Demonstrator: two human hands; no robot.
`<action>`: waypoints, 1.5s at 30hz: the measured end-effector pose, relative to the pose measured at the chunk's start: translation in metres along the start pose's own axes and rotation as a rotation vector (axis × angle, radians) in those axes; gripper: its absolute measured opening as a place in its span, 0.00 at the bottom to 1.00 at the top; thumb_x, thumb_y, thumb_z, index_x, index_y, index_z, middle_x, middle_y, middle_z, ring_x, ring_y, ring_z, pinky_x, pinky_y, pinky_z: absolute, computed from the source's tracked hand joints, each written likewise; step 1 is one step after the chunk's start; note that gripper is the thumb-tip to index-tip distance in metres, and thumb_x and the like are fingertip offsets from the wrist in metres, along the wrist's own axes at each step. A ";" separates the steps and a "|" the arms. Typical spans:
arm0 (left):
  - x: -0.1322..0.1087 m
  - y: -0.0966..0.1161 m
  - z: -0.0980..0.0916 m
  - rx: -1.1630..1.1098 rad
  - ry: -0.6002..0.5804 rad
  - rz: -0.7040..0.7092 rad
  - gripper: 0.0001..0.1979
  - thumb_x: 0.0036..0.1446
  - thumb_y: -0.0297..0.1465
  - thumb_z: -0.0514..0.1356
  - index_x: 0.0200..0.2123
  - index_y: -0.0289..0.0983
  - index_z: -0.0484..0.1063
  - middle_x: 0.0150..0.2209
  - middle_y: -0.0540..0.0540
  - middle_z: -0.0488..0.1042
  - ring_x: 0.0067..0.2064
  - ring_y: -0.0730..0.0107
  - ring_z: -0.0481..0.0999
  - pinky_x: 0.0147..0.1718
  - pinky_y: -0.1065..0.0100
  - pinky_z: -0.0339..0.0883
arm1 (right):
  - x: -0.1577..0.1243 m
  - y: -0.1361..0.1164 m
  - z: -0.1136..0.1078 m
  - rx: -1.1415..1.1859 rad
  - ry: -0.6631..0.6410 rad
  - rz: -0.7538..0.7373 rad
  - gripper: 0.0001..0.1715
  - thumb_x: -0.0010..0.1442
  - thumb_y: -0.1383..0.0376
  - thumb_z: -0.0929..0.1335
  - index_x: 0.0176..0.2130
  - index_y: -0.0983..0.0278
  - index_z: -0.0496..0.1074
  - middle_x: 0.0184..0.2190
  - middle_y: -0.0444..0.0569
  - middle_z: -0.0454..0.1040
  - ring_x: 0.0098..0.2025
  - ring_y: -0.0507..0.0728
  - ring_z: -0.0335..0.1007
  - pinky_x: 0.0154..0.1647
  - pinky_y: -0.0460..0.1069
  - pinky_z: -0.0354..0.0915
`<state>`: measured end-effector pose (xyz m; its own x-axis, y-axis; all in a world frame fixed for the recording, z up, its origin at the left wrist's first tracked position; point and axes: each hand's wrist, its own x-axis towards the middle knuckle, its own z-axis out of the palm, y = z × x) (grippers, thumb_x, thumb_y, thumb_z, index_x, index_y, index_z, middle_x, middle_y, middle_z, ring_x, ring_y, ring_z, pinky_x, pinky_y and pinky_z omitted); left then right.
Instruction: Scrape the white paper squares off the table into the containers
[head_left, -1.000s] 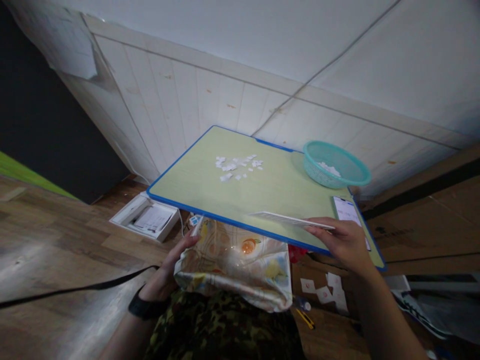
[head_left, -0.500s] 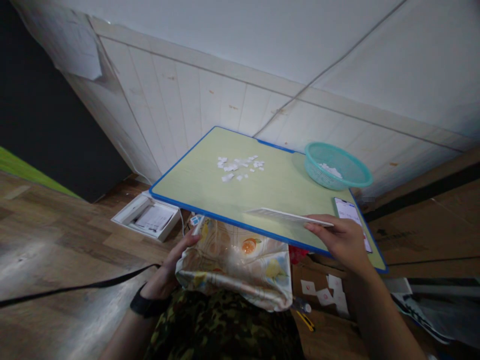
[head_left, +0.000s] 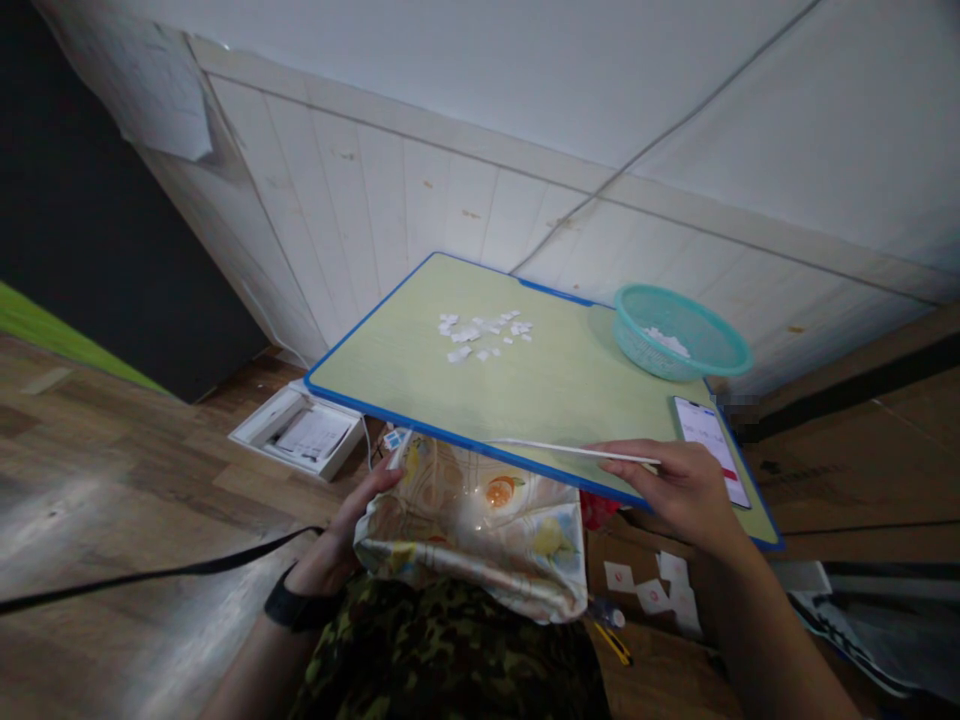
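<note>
My right hand [head_left: 671, 485] pinches a thin, flat white card [head_left: 551, 448] by its right end. The card is seen almost edge-on along the front edge of the pale green table [head_left: 390, 355]; I cannot tell whether it touches the top. Below that edge, my left hand [head_left: 360, 520] grips the left rim of a fruit-printed bag [head_left: 480, 575], which hangs over my lap. Scraps of white paper [head_left: 469, 333] lie scattered on the table left of its middle. More paper bits [head_left: 667, 340] are inside the turquoise plastic basket [head_left: 690, 350] at the right.
A phone [head_left: 709, 445] lies near the table's right edge. On the floor are an opened white box [head_left: 337, 465] at left, and a cardboard box [head_left: 637, 545] with several white cards and a yellow cutter [head_left: 615, 643] at lower right. A white panelled wall [head_left: 360, 190] stands behind.
The white card in my right hand has tilted from showing its face to nearly edge-on, and lowered slightly toward the table's front edge. My left hand stays on the bag's rim.
</note>
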<state>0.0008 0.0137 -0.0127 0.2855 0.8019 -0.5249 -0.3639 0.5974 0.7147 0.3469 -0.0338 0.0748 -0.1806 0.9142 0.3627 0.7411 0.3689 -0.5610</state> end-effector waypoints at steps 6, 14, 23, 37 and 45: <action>0.001 -0.003 -0.004 0.014 0.032 -0.007 0.21 0.58 0.31 0.60 0.55 0.35 0.72 0.32 0.47 0.85 0.31 0.61 0.84 0.29 0.67 0.76 | 0.001 0.000 -0.004 -0.027 0.081 0.034 0.07 0.58 0.64 0.72 0.38 0.54 0.81 0.35 0.42 0.83 0.34 0.55 0.80 0.33 0.46 0.73; 0.004 -0.003 -0.005 -0.010 -0.036 -0.043 0.19 0.59 0.34 0.60 0.54 0.37 0.73 0.35 0.46 0.85 0.36 0.58 0.84 0.33 0.65 0.77 | 0.047 0.037 0.014 -0.079 0.348 0.189 0.12 0.58 0.60 0.71 0.41 0.61 0.80 0.37 0.48 0.82 0.35 0.58 0.78 0.34 0.50 0.70; 0.002 -0.004 -0.008 -0.008 0.014 -0.042 0.19 0.57 0.34 0.62 0.52 0.38 0.75 0.36 0.46 0.85 0.36 0.59 0.84 0.35 0.65 0.77 | 0.074 0.044 0.028 0.005 0.263 0.174 0.13 0.58 0.60 0.70 0.40 0.63 0.80 0.35 0.49 0.82 0.34 0.57 0.77 0.33 0.48 0.67; -0.006 0.010 0.005 0.013 0.186 -0.011 0.12 0.50 0.31 0.65 0.40 0.38 0.80 0.33 0.45 0.85 0.33 0.57 0.84 0.24 0.68 0.75 | 0.035 0.021 0.013 0.046 0.074 0.102 0.10 0.57 0.58 0.72 0.37 0.60 0.81 0.32 0.47 0.82 0.31 0.57 0.79 0.31 0.48 0.72; -0.007 0.008 0.001 0.016 0.155 -0.021 0.15 0.51 0.33 0.65 0.44 0.36 0.78 0.32 0.44 0.85 0.32 0.57 0.84 0.28 0.67 0.76 | 0.027 0.024 0.016 -0.017 0.199 0.137 0.10 0.58 0.59 0.71 0.37 0.61 0.81 0.35 0.48 0.83 0.34 0.58 0.80 0.34 0.49 0.73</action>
<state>-0.0027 0.0129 -0.0033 0.1524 0.7825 -0.6037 -0.3452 0.6145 0.7094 0.3489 0.0028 0.0591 0.0516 0.9039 0.4246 0.7607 0.2399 -0.6031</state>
